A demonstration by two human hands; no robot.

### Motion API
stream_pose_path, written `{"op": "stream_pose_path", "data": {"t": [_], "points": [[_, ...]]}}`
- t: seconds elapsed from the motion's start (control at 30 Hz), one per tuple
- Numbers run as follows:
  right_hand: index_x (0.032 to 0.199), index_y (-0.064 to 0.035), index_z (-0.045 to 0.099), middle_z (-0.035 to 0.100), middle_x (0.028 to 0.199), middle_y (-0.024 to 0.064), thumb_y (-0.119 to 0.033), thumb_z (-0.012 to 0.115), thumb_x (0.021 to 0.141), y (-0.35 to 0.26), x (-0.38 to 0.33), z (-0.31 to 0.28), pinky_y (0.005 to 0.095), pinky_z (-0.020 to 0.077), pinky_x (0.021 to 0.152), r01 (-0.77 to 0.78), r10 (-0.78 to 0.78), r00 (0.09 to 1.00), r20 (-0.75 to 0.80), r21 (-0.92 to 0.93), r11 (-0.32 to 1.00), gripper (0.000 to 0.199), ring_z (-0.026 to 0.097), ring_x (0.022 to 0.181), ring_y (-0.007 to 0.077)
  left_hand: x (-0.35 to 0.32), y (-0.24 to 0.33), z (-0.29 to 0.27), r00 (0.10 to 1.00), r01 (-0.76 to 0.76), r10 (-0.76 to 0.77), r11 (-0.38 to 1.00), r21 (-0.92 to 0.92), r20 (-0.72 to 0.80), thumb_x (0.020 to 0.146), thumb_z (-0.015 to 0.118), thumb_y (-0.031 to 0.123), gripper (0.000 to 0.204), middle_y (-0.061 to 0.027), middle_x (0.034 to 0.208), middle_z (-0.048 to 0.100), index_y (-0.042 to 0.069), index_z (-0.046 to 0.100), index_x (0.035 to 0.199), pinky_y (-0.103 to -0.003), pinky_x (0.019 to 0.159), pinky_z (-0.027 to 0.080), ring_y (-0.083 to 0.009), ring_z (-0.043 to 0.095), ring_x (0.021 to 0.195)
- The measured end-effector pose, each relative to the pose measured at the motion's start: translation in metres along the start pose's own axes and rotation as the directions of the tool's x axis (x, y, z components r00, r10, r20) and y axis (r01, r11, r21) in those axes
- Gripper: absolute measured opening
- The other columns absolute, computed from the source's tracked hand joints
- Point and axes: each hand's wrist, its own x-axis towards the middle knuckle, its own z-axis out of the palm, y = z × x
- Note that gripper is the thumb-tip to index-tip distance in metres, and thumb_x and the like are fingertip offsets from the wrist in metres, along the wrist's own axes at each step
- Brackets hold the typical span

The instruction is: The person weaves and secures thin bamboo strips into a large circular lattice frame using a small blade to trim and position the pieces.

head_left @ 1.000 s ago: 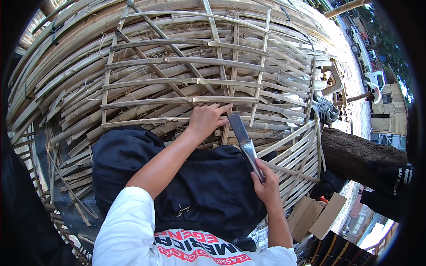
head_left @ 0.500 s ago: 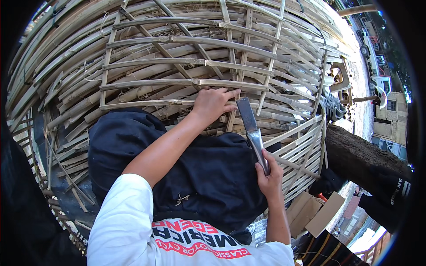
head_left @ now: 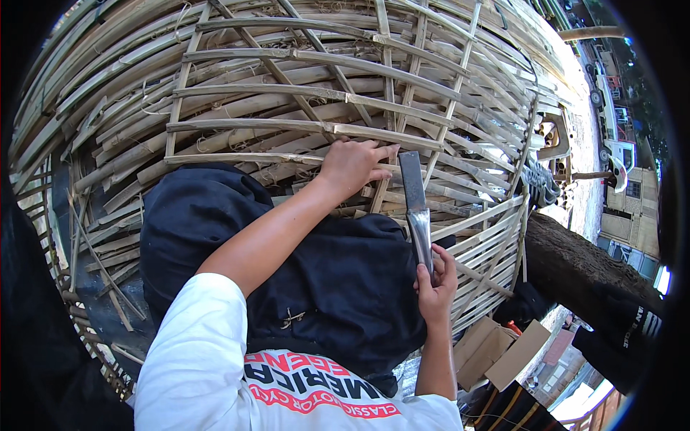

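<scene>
Item: bamboo lattice frame (head_left: pixel 309 93), large, domed, built of split strips lashed in a grid; it fills the view from 9 o'clock through 12 to 3 o'clock.

Left hand (head_left: pixel 352 167): laid on the frame just above centre, its fingers (head_left: pixel 377 152) curled together over a horizontal bamboo strip (head_left: pixel 287 128) where an upright strip crosses it. The strip is clamped and steadied.

Right hand (head_left: pixel 435 284): at 4 o'clock of centre, closed round the handle of a broad flat blade (head_left: pixel 415 201). The blade is held upright, its square tip pointing to 12 o'clock and set just to the 3 o'clock side of the left fingers, near the same crossing; whether it touches the bamboo cannot be told.

Also noted: dark trousers (head_left: pixel 330 280) over the knees at centre; cardboard pieces (head_left: pixel 503 352) at 5 o'clock; a tree trunk (head_left: pixel 575 258) at 4 o'clock.

Step judged in hand: trimming or splitting at the held crossing. The next move is judged to call for a controlled stroke kept clear of the left fingers, the strip being held firm throughout.
</scene>
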Motion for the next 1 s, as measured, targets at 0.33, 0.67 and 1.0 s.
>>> {"op": "stream_pose_path", "data": {"t": [0.33,0.67,1.0], "points": [[0.131,0.0000,0.051,0.066,0.089,0.0066,-0.003,0.064,0.094,-0.003,-0.003,-0.003,0.0190,0.0415,0.053,0.067,-0.068,0.998,-0.002,0.073,0.995,0.039,0.056,0.060,0.0056,0.000,-0.001,0.003,1.000,-0.011,0.011,1.000,0.014,-0.010,0.083,0.067,0.055,0.056,-0.0023,0.088,0.070,0.031,0.064,0.133,-0.035,0.071,0.056,-0.0201,0.072,0.077],[0.122,0.0045,0.057,0.066,0.079,0.0045,-0.008,0.068,0.093,0.003,0.003,-0.012,0.0205,0.0438,0.052,0.006,-0.006,1.000,-0.007,-0.006,1.000,0.033,0.057,0.058,0.0067,-0.001,-0.001,0.000,1.000,0.004,-0.005,0.997,-0.072,-0.008,0.080,0.072,0.050,0.056,-0.0016,0.089,0.071,0.029,0.066,0.131,-0.037,0.070,0.057,-0.0225,0.073,0.080],[0.108,0.0050,0.066,0.062,0.072,0.0014,-0.015,0.069,0.096,0.030,0.019,-0.022,0.0206,0.0418,0.049,0.042,-0.042,0.999,0.004,-0.034,0.999,0.023,0.055,0.054,0.0063,0.000,-0.001,0.001,1.000,-0.012,0.010,0.995,-0.094,-0.024,0.080,0.070,0.054,0.057,-0.0020,0.089,0.070,0.028,0.066,0.131,-0.037,0.070,0.058,-0.0226,0.073,0.081]]}}
